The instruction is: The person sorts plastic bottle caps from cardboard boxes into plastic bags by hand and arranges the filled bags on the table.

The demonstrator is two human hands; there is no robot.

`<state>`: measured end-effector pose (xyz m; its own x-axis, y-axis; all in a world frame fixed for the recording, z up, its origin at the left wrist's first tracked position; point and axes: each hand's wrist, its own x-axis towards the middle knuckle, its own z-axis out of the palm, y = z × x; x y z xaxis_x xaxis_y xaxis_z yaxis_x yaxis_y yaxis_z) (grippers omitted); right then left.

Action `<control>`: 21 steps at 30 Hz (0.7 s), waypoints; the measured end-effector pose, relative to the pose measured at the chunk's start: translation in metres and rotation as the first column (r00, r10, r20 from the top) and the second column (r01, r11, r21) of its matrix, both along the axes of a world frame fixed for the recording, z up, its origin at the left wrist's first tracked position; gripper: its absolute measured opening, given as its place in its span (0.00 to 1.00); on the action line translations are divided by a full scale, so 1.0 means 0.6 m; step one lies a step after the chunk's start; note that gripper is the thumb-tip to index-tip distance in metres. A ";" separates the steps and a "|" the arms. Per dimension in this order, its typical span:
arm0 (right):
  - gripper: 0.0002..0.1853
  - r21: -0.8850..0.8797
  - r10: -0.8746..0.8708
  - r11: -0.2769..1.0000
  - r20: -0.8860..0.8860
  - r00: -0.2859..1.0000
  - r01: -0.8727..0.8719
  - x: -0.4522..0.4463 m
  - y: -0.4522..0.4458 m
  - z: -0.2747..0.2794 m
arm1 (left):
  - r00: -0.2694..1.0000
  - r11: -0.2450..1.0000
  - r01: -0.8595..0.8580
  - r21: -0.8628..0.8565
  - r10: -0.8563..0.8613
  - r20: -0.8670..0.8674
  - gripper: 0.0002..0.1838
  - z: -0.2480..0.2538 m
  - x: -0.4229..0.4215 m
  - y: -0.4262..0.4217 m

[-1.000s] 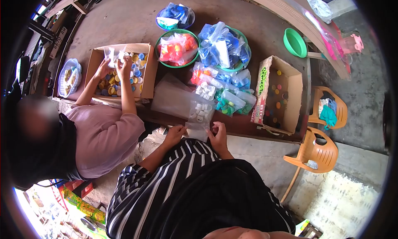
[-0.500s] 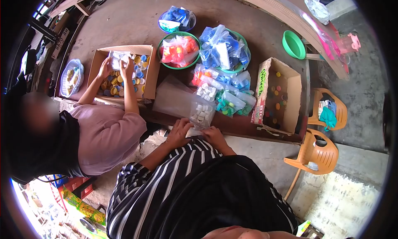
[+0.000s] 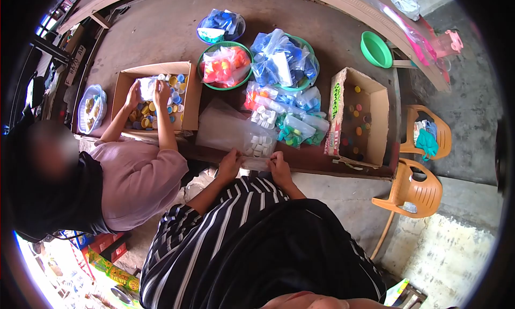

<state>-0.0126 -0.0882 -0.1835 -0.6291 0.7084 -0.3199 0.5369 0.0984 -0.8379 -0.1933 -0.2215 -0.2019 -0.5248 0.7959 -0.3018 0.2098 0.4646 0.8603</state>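
A clear plastic bag of white caps (image 3: 259, 146) lies at the table's front edge, its near end drawn toward me. My left hand (image 3: 230, 166) pinches one corner of that end and my right hand (image 3: 280, 167) pinches the other, so the plastic stretches between them. Flat clear plastic sheets or bags (image 3: 220, 124) lie just left of the caps. Beyond is another bag of white caps (image 3: 264, 117), beside bags of green caps (image 3: 292, 132) and blue and orange ones.
A co-worker (image 3: 142, 169) on my left holds a bag over a cardboard box (image 3: 194, 108) of mixed caps. Farther back stand a basket of orange bags (image 3: 225, 66) and a basket of blue bags (image 3: 316, 76). Another cardboard box (image 3: 378, 121) is at right, near orange chairs (image 3: 416, 194).
My hands have risen slightly and now hold the bag's near end stretched between them. The co-worker's hands have shifted a little with their bag. The whole view has shifted slightly.
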 end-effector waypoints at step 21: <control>0.09 0.527 0.375 0.760 0.122 0.919 -0.380 0.012 0.010 0.015 | 0.748 0.914 0.404 -0.026 -0.347 -0.565 0.10 0.036 0.003 0.003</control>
<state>-0.0052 -0.0819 -0.1745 -0.8808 0.4727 0.0270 0.3687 0.7206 -0.5873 -0.1916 -0.2198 -0.1805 -0.2298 0.9729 0.0271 0.7974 0.1722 0.5784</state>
